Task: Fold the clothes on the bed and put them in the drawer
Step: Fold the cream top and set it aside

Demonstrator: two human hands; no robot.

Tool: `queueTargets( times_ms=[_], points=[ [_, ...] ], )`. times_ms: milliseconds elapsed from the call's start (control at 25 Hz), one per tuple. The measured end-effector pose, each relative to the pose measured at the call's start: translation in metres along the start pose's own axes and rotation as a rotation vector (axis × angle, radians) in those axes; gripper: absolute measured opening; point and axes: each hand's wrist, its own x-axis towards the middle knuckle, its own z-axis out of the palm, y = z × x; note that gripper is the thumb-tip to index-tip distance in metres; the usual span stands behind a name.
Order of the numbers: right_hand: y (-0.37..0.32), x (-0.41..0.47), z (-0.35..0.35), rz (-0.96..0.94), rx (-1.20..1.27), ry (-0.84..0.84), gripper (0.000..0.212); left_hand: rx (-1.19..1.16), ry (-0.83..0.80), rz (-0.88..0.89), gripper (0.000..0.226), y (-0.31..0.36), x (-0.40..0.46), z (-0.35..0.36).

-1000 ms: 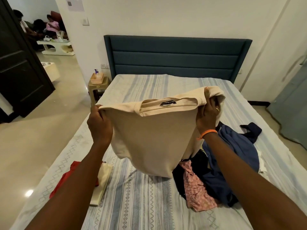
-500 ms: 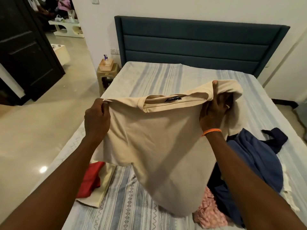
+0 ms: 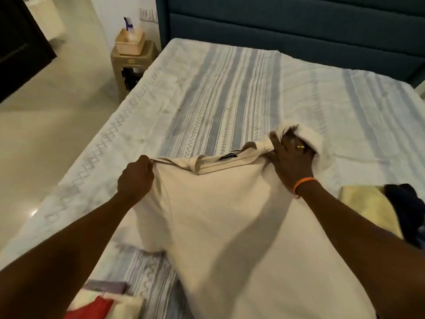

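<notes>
Two hands are in view, the left hand (image 3: 135, 178) and the right hand (image 3: 291, 157), both gripping one cream T-shirt (image 3: 230, 226). One bed (image 3: 230, 88) with one teal headboard (image 3: 287, 26). One orange wristband (image 3: 303, 181) and one gold ring (image 3: 300, 146), both on the right hand. One red garment (image 3: 92, 307), one yellow garment (image 3: 368, 206) and one dark navy garment (image 3: 404, 203). One stool (image 3: 131, 63) carrying one basket (image 3: 130, 42). One dark door (image 3: 20, 42).
</notes>
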Motion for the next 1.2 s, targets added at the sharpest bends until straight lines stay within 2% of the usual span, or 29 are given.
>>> queueTargets(
  times_ms=[120,240,320,440,480,560,680,760,880,960,1040,1120,1200],
  points=[
    [-0.002,0.055,0.103,-0.006,-0.033,-0.177,0.075,0.012,-0.191,-0.161,0.033,-0.058,0.070,0.084],
    [-0.008,0.072,0.184,0.128,0.038,-0.308,0.093,0.050,-0.371,-0.186,0.042,-0.098,0.089,0.145],
    [-0.024,0.078,0.228,0.212,0.100,-0.340,0.092,-0.131,-0.424,-0.281,0.050,-0.114,0.100,0.167],
    [-0.035,0.094,0.235,0.255,0.092,-0.206,0.090,-0.432,-0.498,-0.320,0.044,-0.128,0.114,0.168],
    [-0.036,0.104,0.231,0.251,0.075,-0.160,0.088,-0.490,-0.508,-0.338,0.050,-0.130,0.118,0.167],
    [-0.034,0.128,0.226,0.334,0.100,-0.089,0.083,-0.411,-0.479,-0.342,0.056,-0.132,0.118,0.171],
    [-0.042,0.151,0.226,0.643,0.361,0.072,0.069,-0.372,-0.427,-0.366,0.048,-0.128,0.114,0.175],
    [-0.064,0.141,0.233,0.536,0.343,0.089,0.060,-0.337,-0.423,-0.366,0.054,-0.127,0.114,0.174],
    [-0.103,0.093,0.245,0.076,0.247,0.036,0.060,-0.277,-0.419,-0.389,0.060,-0.129,0.114,0.177],
    [-0.095,0.074,0.246,-0.175,0.190,-0.001,0.066,-0.236,-0.420,-0.386,0.051,-0.127,0.114,0.180],
    [-0.054,0.077,0.240,-0.181,0.095,-0.027,0.069,-0.197,-0.416,-0.373,0.046,-0.126,0.117,0.184],
    [0.005,0.096,0.225,-0.029,-0.109,-0.075,0.068,-0.195,-0.395,-0.398,0.046,-0.129,0.118,0.187],
    [0.061,0.119,0.211,0.120,-0.324,-0.105,0.056,-0.175,-0.387,-0.391,0.047,-0.131,0.118,0.187]
  ],
)
